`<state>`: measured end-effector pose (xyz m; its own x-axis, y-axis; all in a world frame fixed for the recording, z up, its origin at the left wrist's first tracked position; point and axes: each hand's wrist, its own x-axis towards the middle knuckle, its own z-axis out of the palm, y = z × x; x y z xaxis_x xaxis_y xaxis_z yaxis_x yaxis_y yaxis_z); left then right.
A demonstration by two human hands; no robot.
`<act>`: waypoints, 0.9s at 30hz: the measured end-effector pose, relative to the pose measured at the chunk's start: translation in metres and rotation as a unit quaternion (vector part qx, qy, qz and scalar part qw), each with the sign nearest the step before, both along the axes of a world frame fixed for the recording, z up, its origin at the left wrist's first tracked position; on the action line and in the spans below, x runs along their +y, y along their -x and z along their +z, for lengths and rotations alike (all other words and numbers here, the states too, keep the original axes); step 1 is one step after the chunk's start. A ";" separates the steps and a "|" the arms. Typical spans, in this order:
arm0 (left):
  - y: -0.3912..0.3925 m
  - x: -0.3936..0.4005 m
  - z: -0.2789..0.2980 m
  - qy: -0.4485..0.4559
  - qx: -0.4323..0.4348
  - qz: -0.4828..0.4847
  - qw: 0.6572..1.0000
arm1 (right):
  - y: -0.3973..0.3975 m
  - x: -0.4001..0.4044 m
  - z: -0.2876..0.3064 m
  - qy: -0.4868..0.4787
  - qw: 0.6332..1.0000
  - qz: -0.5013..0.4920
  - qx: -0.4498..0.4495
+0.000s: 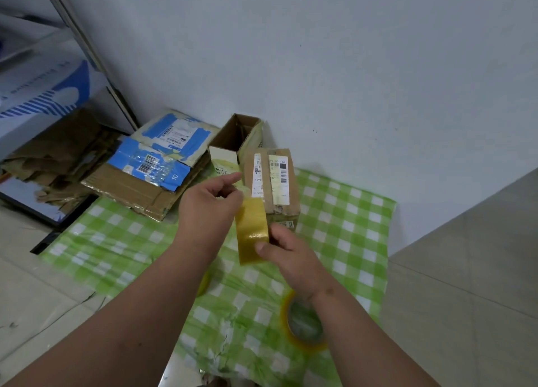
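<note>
Your left hand (212, 203) pinches the upper end of a strip of yellowish packing tape (252, 226) between thumb and curled fingers, with the index finger pointing out toward two o'clock. Your right hand (286, 251), at five o'clock from the left, pinches the strip's lower part, its thumb pressed on the glossy face. Held at both ends, the strip hangs taut in the air, probably so it cannot fold onto itself (tape stuck to itself is wasted).

At twelve o'clock from the strip stands a closed cardboard box (270, 179) with labels on top, likely where the strip is meant to go. Whether the tape already touches it cannot be told.

At six o'clock, partly under your right forearm, the tape roll (305, 344) lies flat on a green checked sheet (116, 241) spread on the floor, within easy reach. At eleven o'clock an open box (233, 136) stands just beside the closed one. At ten o'clock flattened cartons (151, 165) are stacked out of the way.
</note>
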<state>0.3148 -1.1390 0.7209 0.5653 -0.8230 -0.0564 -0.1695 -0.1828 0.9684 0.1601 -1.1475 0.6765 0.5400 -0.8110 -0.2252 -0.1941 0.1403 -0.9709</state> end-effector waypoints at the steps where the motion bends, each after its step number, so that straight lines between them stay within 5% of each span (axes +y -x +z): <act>1: 0.001 0.002 0.001 0.011 -0.015 -0.007 1.000 | 0.002 -0.002 0.003 -0.004 1.000 -0.008 -0.015; 7: 0.010 0.007 0.005 0.067 -0.189 -0.020 0.979 | 0.007 -0.005 0.013 0.037 0.999 -0.020 -0.026; 13: 0.017 0.007 0.009 0.156 -0.358 -0.027 0.920 | 0.016 -0.008 0.006 0.051 0.997 -0.051 0.038; 18: 0.011 -0.004 0.009 0.021 -0.085 0.037 0.995 | 0.027 -0.015 0.015 0.066 0.994 -0.082 0.041; 21: 0.006 -0.007 0.001 -0.041 0.066 0.058 0.995 | 0.030 -0.024 0.026 0.119 0.985 -0.075 0.098; 27: 0.006 -0.005 -0.014 -0.103 0.158 0.083 0.978 | 0.038 -0.032 0.033 0.219 0.948 -0.054 0.227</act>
<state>0.3083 -1.1444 0.7071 0.6184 -0.6732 -0.4054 0.1811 -0.3799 0.9071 0.1225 -1.1797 0.7093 0.3771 -0.9251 -0.0435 -0.6126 -0.2139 -0.7609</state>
